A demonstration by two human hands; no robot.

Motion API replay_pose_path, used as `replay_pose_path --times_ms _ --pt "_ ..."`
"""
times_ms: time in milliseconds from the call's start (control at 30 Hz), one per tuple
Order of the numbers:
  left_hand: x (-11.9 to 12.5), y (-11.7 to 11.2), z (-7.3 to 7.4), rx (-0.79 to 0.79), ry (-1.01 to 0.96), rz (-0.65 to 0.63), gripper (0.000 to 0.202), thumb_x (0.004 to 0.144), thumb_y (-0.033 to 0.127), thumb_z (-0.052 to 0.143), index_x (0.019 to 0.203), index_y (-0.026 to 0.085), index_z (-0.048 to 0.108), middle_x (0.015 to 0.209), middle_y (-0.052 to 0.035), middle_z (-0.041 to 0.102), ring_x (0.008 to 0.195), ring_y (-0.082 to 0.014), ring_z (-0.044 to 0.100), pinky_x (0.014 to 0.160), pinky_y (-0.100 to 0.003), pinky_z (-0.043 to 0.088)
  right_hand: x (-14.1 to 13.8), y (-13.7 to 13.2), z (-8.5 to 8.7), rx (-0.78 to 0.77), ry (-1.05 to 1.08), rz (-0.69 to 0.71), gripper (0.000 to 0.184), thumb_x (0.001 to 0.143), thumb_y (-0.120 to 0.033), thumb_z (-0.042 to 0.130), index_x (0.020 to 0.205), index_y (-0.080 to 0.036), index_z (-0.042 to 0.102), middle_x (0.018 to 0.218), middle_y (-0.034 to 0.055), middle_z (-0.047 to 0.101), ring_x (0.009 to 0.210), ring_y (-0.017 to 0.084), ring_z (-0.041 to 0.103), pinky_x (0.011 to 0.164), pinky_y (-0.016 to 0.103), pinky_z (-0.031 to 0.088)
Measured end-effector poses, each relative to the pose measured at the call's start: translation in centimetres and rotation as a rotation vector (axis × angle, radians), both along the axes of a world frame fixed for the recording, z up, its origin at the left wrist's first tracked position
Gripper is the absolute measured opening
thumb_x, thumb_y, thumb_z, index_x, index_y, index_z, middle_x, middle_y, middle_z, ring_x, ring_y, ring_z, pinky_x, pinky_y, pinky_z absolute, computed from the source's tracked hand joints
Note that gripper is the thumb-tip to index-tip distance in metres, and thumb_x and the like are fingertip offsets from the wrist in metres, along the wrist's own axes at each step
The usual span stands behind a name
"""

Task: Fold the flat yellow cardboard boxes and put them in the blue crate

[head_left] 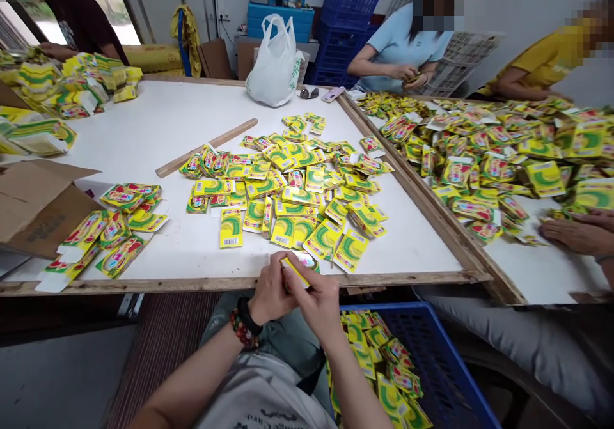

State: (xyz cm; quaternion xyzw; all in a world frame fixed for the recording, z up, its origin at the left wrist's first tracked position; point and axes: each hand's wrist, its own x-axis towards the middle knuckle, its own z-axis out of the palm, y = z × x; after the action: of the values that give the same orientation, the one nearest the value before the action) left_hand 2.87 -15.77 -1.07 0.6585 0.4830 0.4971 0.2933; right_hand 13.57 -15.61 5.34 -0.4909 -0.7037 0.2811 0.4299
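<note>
My left hand (271, 288) and my right hand (314, 298) pinch a small yellow printed carton (293, 271) just above the table's near wooden edge (192, 284). Much of that carton is hidden by my fingers. Beyond my hands, a loose spread of flattened yellow-and-green cartons (297, 192) lies on the white tabletop (158, 122). The closest ones almost reach my right hand. A beaded bracelet and a black band (244, 323) circle my left wrist.
Below my right arm, a blue plastic crate (432, 346) holds more cartons. A wooden stick (206, 148), a cardboard box (43, 205) and a white plastic bag (273, 64) sit around the table. Several co-workers stand nearby; one person's hands (578, 234) rest by cartons at right.
</note>
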Motion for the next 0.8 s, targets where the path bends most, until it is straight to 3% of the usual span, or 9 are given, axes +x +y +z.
replay_pose_path --times_ms 100,200,333,467,567,633,700,767,800 --pt "0.0 0.1 -0.2 -0.046 0.061 0.026 0.061 0.072 0.035 0.062 0.123 0.018 0.033 0.108 -0.0116 0.059 0.091 -0.0271 0.064 0.075 -0.039 0.051 0.1 0.3 0.1 -0.137 0.088 -0.077 0.03 0.085 -0.033 0.059 0.109 -0.019 0.071 0.104 0.0053 0.07 0.089 0.023 0.071 0.079 0.034 0.059" --pt "0.0 0.2 -0.6 -0.089 0.054 0.018 0.066 0.07 0.038 0.065 0.123 0.017 0.032 0.105 -0.0114 0.06 0.089 -0.0274 0.064 0.074 -0.039 0.051 0.3 0.4 0.4 -0.196 0.11 -0.013 0.031 0.088 -0.034 0.056 0.112 -0.02 0.07 0.11 0.0047 0.068 0.098 0.024 0.069 0.085 0.035 0.057" --pt "0.2 0.2 -0.9 -0.102 -0.027 -0.012 0.053 0.076 0.034 0.062 0.12 0.019 0.035 0.11 -0.0122 0.059 0.094 -0.0257 0.063 0.079 -0.039 0.052 0.0 0.5 0.2 -0.025 -0.152 0.124 0.04 0.091 -0.032 0.052 0.129 -0.021 0.058 0.115 0.0082 0.067 0.095 0.022 0.07 0.08 0.031 0.057" --pt "-0.1 0.1 0.3 -0.049 -0.016 -0.083 0.042 0.082 0.032 0.056 0.118 0.021 0.037 0.108 -0.0112 0.058 0.095 -0.0234 0.062 0.08 -0.038 0.052 0.4 0.1 -0.1 0.122 -0.31 0.18 0.045 0.092 -0.031 0.05 0.136 -0.022 0.051 0.11 0.0086 0.07 0.09 0.02 0.07 0.073 0.027 0.056" --pt "-2.5 1.0 2.0 0.044 0.16 -0.188 0.066 0.075 0.045 0.067 0.126 0.019 0.036 0.122 -0.0153 0.052 0.114 -0.0291 0.053 0.095 -0.044 0.047 3.4 -1.3 0.0 0.1 -0.273 0.103 0.039 0.094 -0.028 0.045 0.131 -0.022 0.057 0.103 0.0062 0.072 0.072 0.016 0.071 0.063 0.022 0.054" --pt "-5.3 2.5 2.9 0.053 0.306 -0.054 0.083 0.071 0.057 0.069 0.133 0.016 0.034 0.131 -0.0193 0.045 0.125 -0.0343 0.043 0.105 -0.05 0.037 6.5 -2.5 0.1 0.035 -0.315 -0.095 0.037 0.093 -0.033 0.047 0.122 -0.02 0.064 0.096 0.0067 0.074 0.052 0.014 0.065 0.048 0.022 0.049" --pt "-8.2 4.5 3.3 -0.066 0.468 0.301 0.08 0.076 0.061 0.062 0.132 0.009 0.035 0.127 -0.0246 0.046 0.124 -0.0393 0.042 0.104 -0.056 0.033 9.1 -3.4 0.1 -0.023 -0.459 -0.28 0.04 0.087 -0.042 0.053 0.114 -0.017 0.07 0.095 0.0097 0.073 0.044 0.016 0.061 0.039 0.026 0.044" --pt "-10.4 6.5 3.2 -0.314 0.63 0.486 0.083 0.075 0.057 0.065 0.13 0.002 0.036 0.12 -0.0297 0.048 0.116 -0.0444 0.046 0.096 -0.059 0.036 9.8 -3.5 0.0 -0.049 -0.517 -0.326 0.044 0.083 -0.048 0.057 0.111 -0.017 0.071 0.103 0.0123 0.071 0.059 0.022 0.069 0.041 0.028 0.047" --pt "-11.1 7.3 3.2 -0.428 0.693 0.5 0.083 0.073 0.051 0.069 0.13 0.0 0.035 0.119 -0.0312 0.048 0.113 -0.0454 0.048 0.093 -0.057 0.039 9.3 -3.2 -0.1 -0.05 -0.487 -0.292 0.045 0.082 -0.048 0.058 0.111 -0.017 0.071 0.108 0.0126 0.069 0.073 0.025 0.071 0.047 0.029 0.052"
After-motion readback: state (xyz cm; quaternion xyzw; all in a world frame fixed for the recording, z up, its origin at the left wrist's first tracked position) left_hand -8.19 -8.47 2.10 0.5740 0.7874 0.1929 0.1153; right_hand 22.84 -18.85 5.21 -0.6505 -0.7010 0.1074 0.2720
